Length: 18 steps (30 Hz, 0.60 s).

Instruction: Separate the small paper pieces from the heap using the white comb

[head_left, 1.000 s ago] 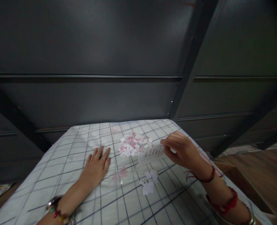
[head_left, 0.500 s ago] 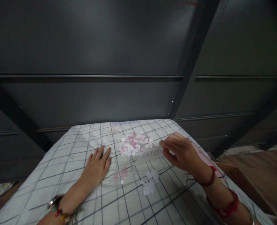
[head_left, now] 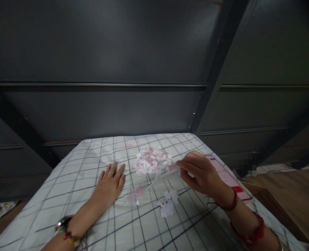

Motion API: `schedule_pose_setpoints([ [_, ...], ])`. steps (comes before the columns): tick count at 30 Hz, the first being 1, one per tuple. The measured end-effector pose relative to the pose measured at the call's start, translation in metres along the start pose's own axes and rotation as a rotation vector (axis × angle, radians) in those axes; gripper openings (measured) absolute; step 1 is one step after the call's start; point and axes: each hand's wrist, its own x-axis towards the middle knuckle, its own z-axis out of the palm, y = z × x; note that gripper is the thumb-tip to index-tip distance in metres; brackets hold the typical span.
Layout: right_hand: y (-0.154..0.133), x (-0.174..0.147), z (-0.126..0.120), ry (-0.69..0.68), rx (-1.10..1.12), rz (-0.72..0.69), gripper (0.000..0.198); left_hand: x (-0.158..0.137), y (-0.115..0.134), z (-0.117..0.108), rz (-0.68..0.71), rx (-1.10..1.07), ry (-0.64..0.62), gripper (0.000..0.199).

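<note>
My left hand (head_left: 109, 183) lies flat on the checked tablecloth (head_left: 96, 150), fingers spread, holding nothing. In a pinch between thumb and fingers, my right hand (head_left: 200, 174) has the end of a thin, pale, partly see-through strip (head_left: 161, 177). The strip slants down and left from the fingertips, blurred, so its exact kind cannot be made out. Just beyond it sits a heap of small white and pink paper scraps (head_left: 151, 160). Nearer to me is a small group of white scraps (head_left: 167, 205). A pink patch (head_left: 138, 190) shows on the cloth between my hands.
A phone (head_left: 229, 177) with a lit pink screen lies at the table's right edge, partly behind my right hand. Dark metal panels (head_left: 123, 111) rise behind the table. A cardboard box (head_left: 272, 205) stands on the floor at right.
The strip in my right hand has tilted, from showing a broad slotted face to a thinner line. My right hand has shifted slightly; more of the phone shows. My left hand stays put.
</note>
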Motion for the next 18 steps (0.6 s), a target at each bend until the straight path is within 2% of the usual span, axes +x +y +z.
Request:
schedule_pose_setpoints([
  [2,0.0042,-0.0012,-0.0020,0.030,-0.036,0.046,0.016,-0.0002,0.0006,-0.0016,-0.002,0.006,-0.005,0.046],
  [4,0.0068,-0.0023,-0.0013,0.002,-0.075,0.069,0.015,-0.0004,0.0008,-0.0022,-0.006,0.011,0.002,0.046],
  [8,0.0019,-0.0026,0.0052,-0.074,-0.034,0.030,0.016,-0.0004,-0.0001,-0.0007,0.001,0.005,0.016,0.047],
  [11,-0.0029,-0.0026,0.0072,-0.045,0.026,0.016,0.017,-0.0005,-0.0010,0.0016,0.013,-0.014,0.038,0.046],
  [18,0.0031,-0.0029,0.0025,-0.004,-0.046,0.023,0.014,-0.0017,-0.0010,0.0025,-0.004,-0.015,0.045,0.045],
])
